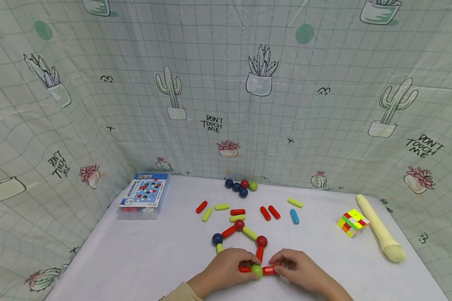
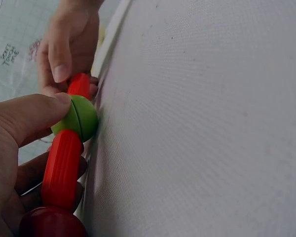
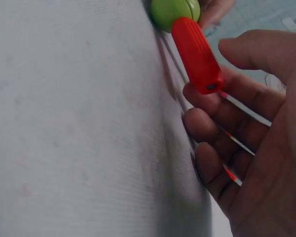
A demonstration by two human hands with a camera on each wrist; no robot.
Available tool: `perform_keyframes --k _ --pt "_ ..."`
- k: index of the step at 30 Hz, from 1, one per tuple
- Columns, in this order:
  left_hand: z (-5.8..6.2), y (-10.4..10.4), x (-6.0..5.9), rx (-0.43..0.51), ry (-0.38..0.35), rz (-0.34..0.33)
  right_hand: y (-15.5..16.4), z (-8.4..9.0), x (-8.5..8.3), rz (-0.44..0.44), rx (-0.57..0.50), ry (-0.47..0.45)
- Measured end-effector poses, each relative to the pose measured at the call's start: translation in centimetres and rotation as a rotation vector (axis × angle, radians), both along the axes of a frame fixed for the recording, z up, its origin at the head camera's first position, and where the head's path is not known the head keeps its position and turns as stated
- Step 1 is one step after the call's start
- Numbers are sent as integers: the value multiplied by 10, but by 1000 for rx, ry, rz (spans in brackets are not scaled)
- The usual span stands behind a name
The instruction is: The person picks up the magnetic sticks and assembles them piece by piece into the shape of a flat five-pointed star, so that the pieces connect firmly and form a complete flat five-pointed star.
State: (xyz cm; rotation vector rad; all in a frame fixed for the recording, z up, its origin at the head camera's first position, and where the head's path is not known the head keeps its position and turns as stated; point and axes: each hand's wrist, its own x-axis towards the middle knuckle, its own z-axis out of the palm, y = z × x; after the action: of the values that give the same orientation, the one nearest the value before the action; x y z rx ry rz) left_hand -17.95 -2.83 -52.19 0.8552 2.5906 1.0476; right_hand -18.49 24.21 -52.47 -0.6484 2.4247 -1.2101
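My left hand (image 1: 229, 265) pinches a green ball (image 1: 256, 271) between thumb and fingers. From that ball a red stick (image 2: 61, 170) runs back to a dark red ball (image 2: 52, 222), which the hand covers in the head view. Another red stick (image 3: 196, 57) juts from the ball's right side, its far end free. My right hand (image 1: 303, 269) is beside this stick, fingers loosely bent behind it, the thumb apart from it in the right wrist view. The green ball belongs to a ring of magnetic-looking sticks and balls, with red balls (image 1: 261, 241) and a navy ball (image 1: 217, 239).
Loose red sticks (image 1: 265, 213), yellow-green sticks (image 1: 222, 207) and a blue stick (image 1: 294, 216) lie behind the ring. Several balls (image 1: 243, 192) cluster at the back. A boxed set (image 1: 143, 196) stands back left; a puzzle cube (image 1: 353, 223) and a pale yellow club-shaped object (image 1: 380, 230) are right.
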Motion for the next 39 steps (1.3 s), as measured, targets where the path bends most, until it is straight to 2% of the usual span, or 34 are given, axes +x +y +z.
perform_keyframes --k 2,4,10,13,21,28,34,39 --pt "0 0 0 0 -7 -1 0 0 -3 -43 30 -7" --pt "0 0 0 2 -17 -3 0 0 -6 -126 74 4" --pt "0 0 0 -3 -24 3 5 -1 -23 -492 210 119" --pt "1 0 1 -7 -28 11 13 -3 -37 -570 248 165" --pt "1 0 1 -3 -26 4 27 -14 -68 -651 281 213" --pt "-1 1 0 -6 -24 1 28 -16 -87 -614 335 273" --pt "-3 1 -1 -20 -15 -9 27 -15 -87 -607 389 332" --pt "-2 0 -1 -38 -28 -5 25 -11 -76 -572 390 324"
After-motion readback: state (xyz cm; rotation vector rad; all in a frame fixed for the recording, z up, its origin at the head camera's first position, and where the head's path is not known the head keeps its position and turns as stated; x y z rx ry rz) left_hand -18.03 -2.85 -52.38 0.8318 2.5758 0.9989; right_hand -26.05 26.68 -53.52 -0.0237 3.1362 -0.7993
